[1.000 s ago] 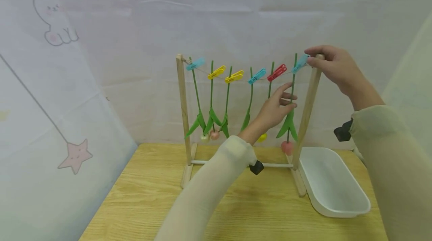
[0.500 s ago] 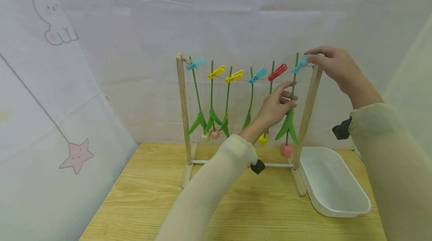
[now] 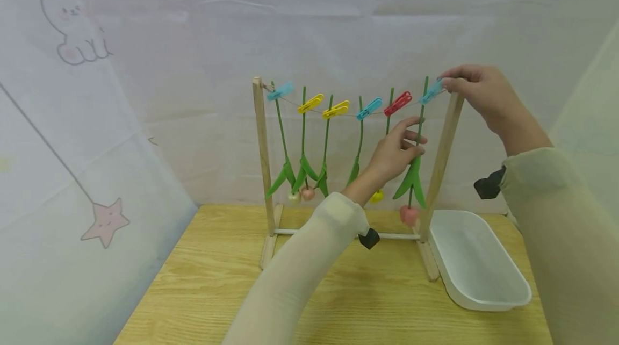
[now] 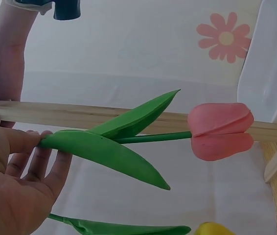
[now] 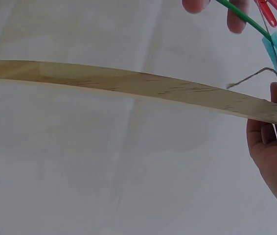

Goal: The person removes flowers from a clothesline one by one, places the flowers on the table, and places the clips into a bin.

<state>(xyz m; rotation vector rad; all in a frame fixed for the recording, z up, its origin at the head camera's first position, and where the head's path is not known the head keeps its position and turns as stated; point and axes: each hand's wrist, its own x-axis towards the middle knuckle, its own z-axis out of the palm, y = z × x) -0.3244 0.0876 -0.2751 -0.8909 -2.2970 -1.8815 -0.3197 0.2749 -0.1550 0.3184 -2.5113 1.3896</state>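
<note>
Pink tulip [image 3: 414, 173] sits slightly farther left at the bloom [image 3: 409, 215] than a second ago, head-down near the right post [image 3: 441, 162]; left hand [image 3: 393, 156] pinches its stem [image 3: 422, 111], right hand [image 3: 489, 96] pinches the blue clip [image 3: 431, 92], and steadying the stem while working the clip seems best.

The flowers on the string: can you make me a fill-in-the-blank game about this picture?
The left hand holds a flower whose petals are ____.
The right hand pinches a clip that is ____.
In the head view, the white tub sits to the ____ of the wooden rack.
In the whole row, only one clip is ____.

Missing words: pink; blue; right; red.
</note>
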